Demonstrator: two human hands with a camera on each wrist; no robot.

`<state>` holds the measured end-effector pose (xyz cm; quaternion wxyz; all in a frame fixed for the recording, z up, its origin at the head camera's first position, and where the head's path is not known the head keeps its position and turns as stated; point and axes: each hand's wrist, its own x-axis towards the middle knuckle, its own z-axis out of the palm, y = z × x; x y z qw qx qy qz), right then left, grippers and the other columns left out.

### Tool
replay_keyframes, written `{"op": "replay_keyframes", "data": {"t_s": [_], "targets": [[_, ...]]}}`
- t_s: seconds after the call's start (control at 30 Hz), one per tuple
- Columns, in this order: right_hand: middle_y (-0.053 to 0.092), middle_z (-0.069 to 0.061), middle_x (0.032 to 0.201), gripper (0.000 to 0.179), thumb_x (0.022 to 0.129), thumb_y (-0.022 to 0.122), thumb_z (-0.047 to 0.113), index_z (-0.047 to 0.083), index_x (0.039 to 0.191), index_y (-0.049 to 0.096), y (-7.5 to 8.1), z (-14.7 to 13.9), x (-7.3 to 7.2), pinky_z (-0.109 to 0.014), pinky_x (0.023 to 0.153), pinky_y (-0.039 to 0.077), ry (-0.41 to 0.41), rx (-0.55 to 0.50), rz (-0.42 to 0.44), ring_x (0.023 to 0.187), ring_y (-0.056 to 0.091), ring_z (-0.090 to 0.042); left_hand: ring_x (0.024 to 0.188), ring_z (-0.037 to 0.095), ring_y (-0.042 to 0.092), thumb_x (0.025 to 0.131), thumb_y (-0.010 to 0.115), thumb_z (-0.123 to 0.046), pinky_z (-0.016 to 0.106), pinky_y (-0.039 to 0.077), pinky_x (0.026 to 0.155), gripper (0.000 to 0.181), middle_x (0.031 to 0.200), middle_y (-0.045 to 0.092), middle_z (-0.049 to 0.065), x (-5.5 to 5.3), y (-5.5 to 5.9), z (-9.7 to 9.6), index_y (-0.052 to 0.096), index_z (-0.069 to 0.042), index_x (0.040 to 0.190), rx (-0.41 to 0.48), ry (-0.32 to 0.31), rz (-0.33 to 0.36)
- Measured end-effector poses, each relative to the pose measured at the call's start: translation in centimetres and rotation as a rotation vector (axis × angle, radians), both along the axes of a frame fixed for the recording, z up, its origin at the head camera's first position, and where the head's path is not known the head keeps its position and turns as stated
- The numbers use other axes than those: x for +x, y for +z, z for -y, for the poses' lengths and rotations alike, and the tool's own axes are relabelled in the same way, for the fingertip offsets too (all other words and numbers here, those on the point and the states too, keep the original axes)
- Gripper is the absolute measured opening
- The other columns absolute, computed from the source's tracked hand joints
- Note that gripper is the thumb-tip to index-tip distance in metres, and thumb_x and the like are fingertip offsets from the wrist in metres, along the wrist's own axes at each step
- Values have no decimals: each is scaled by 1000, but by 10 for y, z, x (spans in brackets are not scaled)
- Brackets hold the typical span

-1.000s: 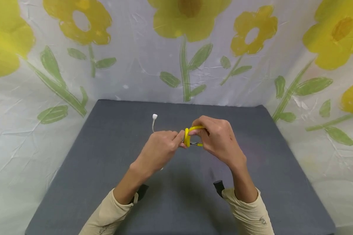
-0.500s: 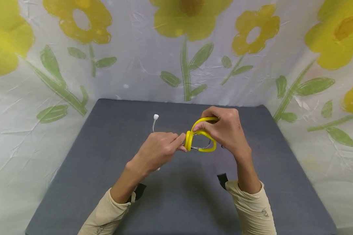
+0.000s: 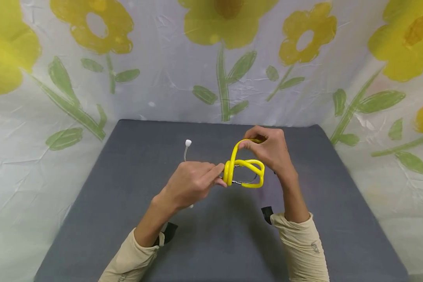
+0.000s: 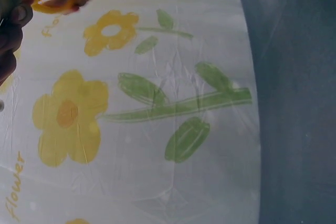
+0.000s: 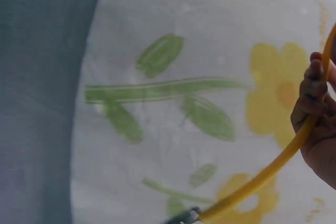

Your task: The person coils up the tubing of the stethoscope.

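Note:
A stethoscope with yellow tubing (image 3: 253,185) is held above the table between both hands. My left hand (image 3: 194,183) grips its metal ear tubes, right beside the yellow coils (image 3: 229,173) wound round them. Beyond the left knuckles a white ear tip (image 3: 188,143) sticks up; another pale tip (image 3: 191,206) shows below that hand. To the right and slightly higher, my right hand (image 3: 272,148) pinches a length of the tubing between thumb and fingers. In the right wrist view the tube (image 5: 262,177) runs down from this hand to a dark metal end piece (image 5: 185,216), partly cut off.
Under the hands lies a dark grey table (image 3: 211,246). A whitish sheet (image 3: 155,78) printed with yellow flowers and green stems hangs behind it and along both sides. Dark straps (image 3: 267,214) sit at the sleeve cuffs.
My right hand has moved up and to the right, drawing tubing away from the coils. More of the yellow loop now shows. The left hand keeps its grip almost in place.

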<state>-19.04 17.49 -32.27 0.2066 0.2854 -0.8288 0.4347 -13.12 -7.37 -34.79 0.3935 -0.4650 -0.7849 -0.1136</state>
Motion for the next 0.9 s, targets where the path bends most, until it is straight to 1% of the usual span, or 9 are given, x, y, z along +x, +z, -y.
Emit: {"op": "replay_keyframes", "data": {"t_s": [0.17,0.27,0.4,0.5,0.6,0.67,0.73,0.8,0.9], "targets": [[76,-11,78,7,86,84,5,2,87,77,-20,4,-2,-18,62,52,24,-53,60,64,67,-15,50,11,47,79,87,-38,19,46,51,44,64,58,0,-1,4,0,72,-1,99,39,28,-13],[75,-10,74,5,92,79,6,2,89,77,-31,10,4,-21,59,51,2,-28,35,61,65,-17,50,12,51,77,89,-36,21,51,53,44,64,61,2,-1,7,1,74,-1,98,69,55,4],[72,-11,69,10,94,75,5,-1,87,77,-42,20,15,-22,54,48,-35,38,-47,54,62,-18,50,15,56,75,92,-27,24,54,54,42,72,72,6,-2,9,2,75,1,101,173,69,78],[69,-9,64,11,96,74,6,-1,89,78,-44,25,27,-21,49,45,-39,54,-55,48,55,-14,47,15,53,77,91,-24,24,52,51,40,75,75,7,-3,11,2,74,2,103,255,83,134],[63,-5,61,10,97,73,7,0,93,79,-44,27,39,-21,49,42,-12,71,-44,48,45,-5,46,14,51,80,89,-26,24,49,49,38,74,75,7,-5,14,1,74,1,103,291,138,162],[62,-3,63,8,95,75,8,1,97,79,-42,27,48,-20,51,43,13,108,-62,52,45,-2,45,13,49,82,88,-27,24,45,46,38,74,75,6,-6,14,1,74,0,104,305,178,174],[62,-2,67,8,93,78,9,2,97,76,-39,28,55,-19,53,43,45,162,-102,55,45,-2,44,13,47,83,87,-29,24,42,44,36,75,76,6,-6,14,2,75,-2,104,306,210,183],[64,-2,71,10,92,80,9,3,95,74,-37,30,62,-18,54,43,56,230,-176,56,47,-4,43,12,43,83,86,-29,23,38,42,35,74,75,5,-7,14,3,75,-2,103,303,238,183],[67,-3,73,12,89,82,8,2,93,72,-31,34,69,-19,55,47,50,303,-301,56,53,-8,43,14,44,85,86,-28,25,40,43,35,72,73,6,-9,15,5,75,-1,104,308,274,187]]}}
